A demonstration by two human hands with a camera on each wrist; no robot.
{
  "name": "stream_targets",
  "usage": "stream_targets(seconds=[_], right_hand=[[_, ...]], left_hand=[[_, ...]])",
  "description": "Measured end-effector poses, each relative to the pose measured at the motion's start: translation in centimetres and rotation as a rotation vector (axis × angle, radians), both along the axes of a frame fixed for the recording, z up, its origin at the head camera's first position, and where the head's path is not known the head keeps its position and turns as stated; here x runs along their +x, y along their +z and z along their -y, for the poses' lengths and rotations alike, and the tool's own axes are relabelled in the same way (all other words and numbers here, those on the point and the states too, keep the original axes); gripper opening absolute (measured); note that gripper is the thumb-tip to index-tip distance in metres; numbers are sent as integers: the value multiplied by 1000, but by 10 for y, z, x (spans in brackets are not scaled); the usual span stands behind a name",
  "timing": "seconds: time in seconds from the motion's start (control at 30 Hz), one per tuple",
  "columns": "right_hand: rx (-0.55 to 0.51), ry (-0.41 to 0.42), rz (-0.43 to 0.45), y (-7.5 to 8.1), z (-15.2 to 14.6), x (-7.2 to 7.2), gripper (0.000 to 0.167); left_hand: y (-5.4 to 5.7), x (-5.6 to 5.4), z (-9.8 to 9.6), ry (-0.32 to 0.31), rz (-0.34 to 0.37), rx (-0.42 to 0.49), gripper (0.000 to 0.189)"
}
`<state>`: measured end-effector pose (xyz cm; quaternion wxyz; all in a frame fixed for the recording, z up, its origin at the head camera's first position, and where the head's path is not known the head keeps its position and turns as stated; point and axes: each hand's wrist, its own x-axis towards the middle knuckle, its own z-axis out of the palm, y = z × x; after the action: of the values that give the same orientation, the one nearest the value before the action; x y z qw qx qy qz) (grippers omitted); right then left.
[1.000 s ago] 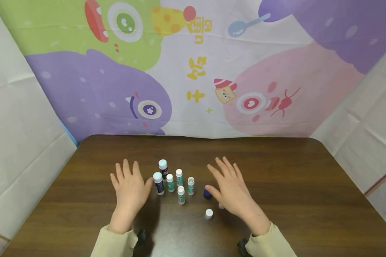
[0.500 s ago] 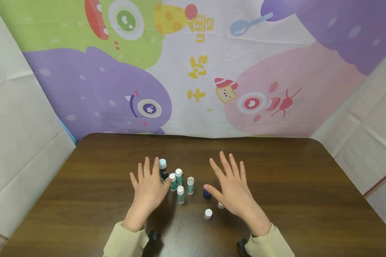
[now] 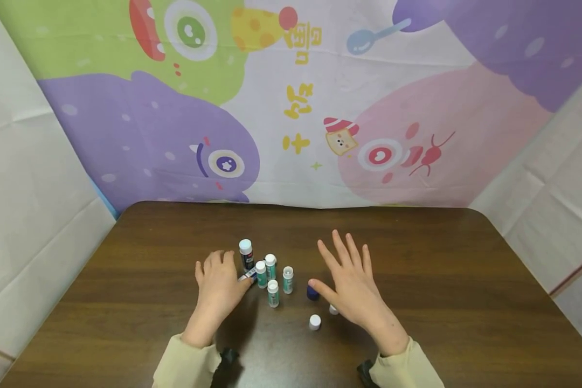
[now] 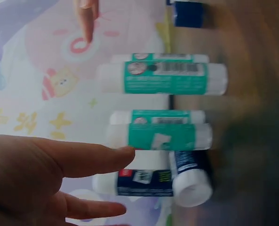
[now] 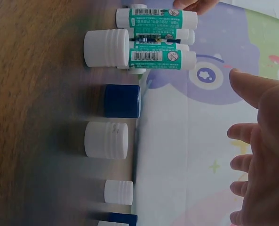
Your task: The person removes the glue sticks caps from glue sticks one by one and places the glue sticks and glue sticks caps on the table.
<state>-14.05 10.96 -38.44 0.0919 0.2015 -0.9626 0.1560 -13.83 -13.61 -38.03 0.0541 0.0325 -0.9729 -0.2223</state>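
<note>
In the head view my left hand (image 3: 216, 291) is just left of a cluster of glue sticks, its fingers bent a little and grasping nothing visible. By its thumb a navy glue stick (image 4: 191, 183) lies on its side, partly hidden in the head view. Another navy glue stick (image 3: 247, 256) stands upright behind it. Several green-and-white glue sticks stand close by, among them a front one (image 3: 273, 295) and a right one (image 3: 288, 281). My right hand (image 3: 351, 291) hovers with spread fingers above the table, near a navy cap (image 3: 312, 292) and a white cap (image 3: 333, 310).
Another white cap (image 3: 314, 323) stands nearer the front of the brown wooden table (image 3: 441, 269). More loose caps, including a lower white cap (image 5: 119, 192), line up in the right wrist view. A cartoon-printed cloth (image 3: 291, 178) hangs behind the table.
My left hand has moved right to the glue sticks and its fingers have bent. A navy glue stick that stood upright now lies tipped over. The right hand has barely moved.
</note>
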Motion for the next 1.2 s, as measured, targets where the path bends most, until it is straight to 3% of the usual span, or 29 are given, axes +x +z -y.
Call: stream_targets(seconds=[0.3,0.5,0.73,0.87,1.2], right_hand=[[5,2,-8,-4,1,0,72],[-21,1,0,-5,1,-1,61],[-16,13,63,-3,3,-1,27],[22,20,42,-3,4,-2,7],[43,33,8,-4,4,-2,8]], left_hand=[[-18,-13,-6,10,-41,-13,37],[-28,-17,-8,37,-100,6,17],[-32,-19,-12,13,-91,-11,11],[-34,-20,-12,-22,-72,-34,8],[-37,-16,-4,-18,-80,37,16]])
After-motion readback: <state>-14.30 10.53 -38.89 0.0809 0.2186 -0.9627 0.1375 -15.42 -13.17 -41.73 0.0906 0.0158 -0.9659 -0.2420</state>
